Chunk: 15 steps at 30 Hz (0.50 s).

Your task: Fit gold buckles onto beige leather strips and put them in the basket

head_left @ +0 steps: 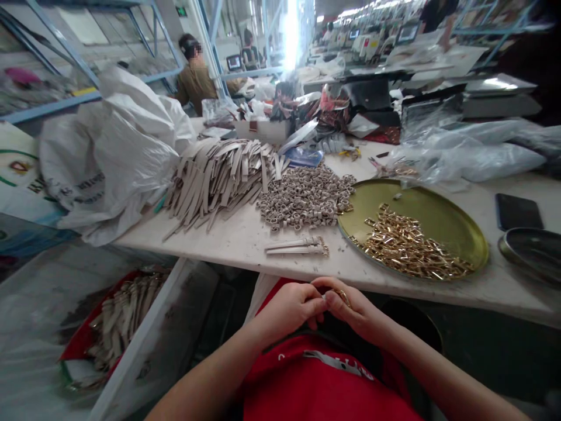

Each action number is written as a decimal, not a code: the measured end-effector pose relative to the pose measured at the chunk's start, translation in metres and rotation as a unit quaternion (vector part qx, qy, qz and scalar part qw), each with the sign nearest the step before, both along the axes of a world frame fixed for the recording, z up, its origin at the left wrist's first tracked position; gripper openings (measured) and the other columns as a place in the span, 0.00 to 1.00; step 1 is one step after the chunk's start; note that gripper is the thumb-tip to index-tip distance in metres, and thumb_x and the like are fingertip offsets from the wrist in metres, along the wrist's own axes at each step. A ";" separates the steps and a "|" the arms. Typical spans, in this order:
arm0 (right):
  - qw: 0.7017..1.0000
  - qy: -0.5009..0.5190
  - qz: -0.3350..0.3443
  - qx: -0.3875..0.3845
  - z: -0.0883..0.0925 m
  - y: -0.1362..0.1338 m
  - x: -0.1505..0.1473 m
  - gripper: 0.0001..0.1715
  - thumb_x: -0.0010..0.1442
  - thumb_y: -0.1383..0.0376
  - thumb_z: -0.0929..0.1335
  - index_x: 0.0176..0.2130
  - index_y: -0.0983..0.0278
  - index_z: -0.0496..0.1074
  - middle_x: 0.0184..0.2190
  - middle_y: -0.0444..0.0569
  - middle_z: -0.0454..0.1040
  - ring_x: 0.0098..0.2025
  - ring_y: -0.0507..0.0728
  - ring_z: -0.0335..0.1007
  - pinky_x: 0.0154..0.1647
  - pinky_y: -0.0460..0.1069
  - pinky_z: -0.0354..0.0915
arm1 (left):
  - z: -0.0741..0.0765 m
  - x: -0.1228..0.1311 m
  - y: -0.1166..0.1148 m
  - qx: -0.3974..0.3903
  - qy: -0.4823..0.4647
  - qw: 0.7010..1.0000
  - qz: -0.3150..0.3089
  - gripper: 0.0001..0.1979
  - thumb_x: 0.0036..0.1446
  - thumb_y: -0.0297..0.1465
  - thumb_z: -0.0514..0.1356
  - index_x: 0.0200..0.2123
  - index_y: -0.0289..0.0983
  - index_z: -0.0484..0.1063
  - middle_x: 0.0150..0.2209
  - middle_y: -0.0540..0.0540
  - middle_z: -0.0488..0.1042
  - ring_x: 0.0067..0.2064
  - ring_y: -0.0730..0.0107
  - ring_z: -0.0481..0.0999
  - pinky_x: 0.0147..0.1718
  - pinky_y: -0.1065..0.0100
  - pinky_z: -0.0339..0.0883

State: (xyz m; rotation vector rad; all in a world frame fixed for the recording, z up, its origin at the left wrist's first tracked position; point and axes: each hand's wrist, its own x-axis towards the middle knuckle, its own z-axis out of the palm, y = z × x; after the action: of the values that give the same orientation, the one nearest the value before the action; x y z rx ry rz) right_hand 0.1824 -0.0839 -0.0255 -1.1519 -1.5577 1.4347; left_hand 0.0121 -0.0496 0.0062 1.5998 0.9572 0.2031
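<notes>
My left hand (298,304) and my right hand (353,307) meet in front of the table edge, fingers pinched together. A gold buckle (342,297) shows at my right hand's fingers. Between the fingertips is a small pale piece, mostly hidden, so what my left hand grips is unclear. Just beyond, finished-looking straps with gold buckles (295,246) lie side by side on the table. Behind them is a heap of small grey strap loops (307,196). Long grey strips (219,172) are piled to the left. Gold buckles (412,242) fill the front of a round gold tray (468,225).
A red-rimmed container (83,336) of buckled straps stands low on the left, below a white sack (118,146). At the right are a dark phone (519,211) and a round metal dish (534,251). Plastic bags (473,152) lie behind. A person (197,76) sits beyond the table.
</notes>
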 end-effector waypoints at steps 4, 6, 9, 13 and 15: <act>0.997 0.004 -0.078 0.002 -0.006 0.031 -0.008 0.27 0.62 0.48 0.54 0.45 0.66 0.65 0.19 0.42 0.66 0.21 0.52 0.62 0.22 0.46 0.59 | 0.002 0.002 0.026 0.200 0.049 0.979 -0.006 0.19 0.60 0.41 0.48 0.30 0.35 0.71 0.28 0.47 0.74 0.29 0.70 0.72 0.30 0.72 0.62; 0.984 -0.081 -0.146 0.063 -0.007 0.056 -0.006 0.24 0.62 0.50 0.57 0.43 0.65 0.66 0.24 0.46 0.70 0.26 0.55 0.67 0.28 0.49 0.64 | -0.003 0.002 0.049 0.303 0.094 0.948 0.015 0.17 0.59 0.41 0.49 0.35 0.36 0.71 0.32 0.45 0.75 0.34 0.65 0.73 0.34 0.68 0.62; 0.925 -0.268 -0.195 0.188 -0.015 0.090 0.003 0.18 0.61 0.55 0.58 0.39 0.64 0.69 0.33 0.53 0.73 0.37 0.61 0.69 0.41 0.56 0.63 | -0.014 0.004 0.082 0.410 0.143 0.901 0.004 0.16 0.57 0.37 0.54 0.43 0.32 0.69 0.39 0.38 0.73 0.40 0.57 0.72 0.38 0.63 0.62; 0.873 -0.355 -0.190 0.276 -0.047 0.107 0.011 0.22 0.62 0.60 0.54 0.44 0.67 0.69 0.45 0.63 0.71 0.48 0.66 0.66 0.50 0.59 0.60 | -0.027 0.009 0.094 0.431 0.180 0.884 -0.014 0.09 0.55 0.26 0.55 0.37 0.31 0.72 0.36 0.38 0.74 0.40 0.56 0.72 0.38 0.63 0.61; 0.866 -0.382 -0.176 0.270 -0.067 0.108 0.013 0.22 0.61 0.60 0.55 0.47 0.65 0.68 0.46 0.64 0.72 0.46 0.66 0.69 0.46 0.58 0.63 | -0.036 0.017 0.097 0.436 0.192 0.878 -0.039 0.08 0.56 0.26 0.54 0.34 0.30 0.73 0.35 0.38 0.74 0.38 0.57 0.72 0.35 0.64 0.61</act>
State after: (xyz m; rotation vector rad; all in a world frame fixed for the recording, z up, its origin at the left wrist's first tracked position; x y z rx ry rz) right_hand 0.1954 0.0245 -0.0925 -1.6174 -1.9431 0.2274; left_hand 0.0288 0.0473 -0.0297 2.5796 1.1819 0.2904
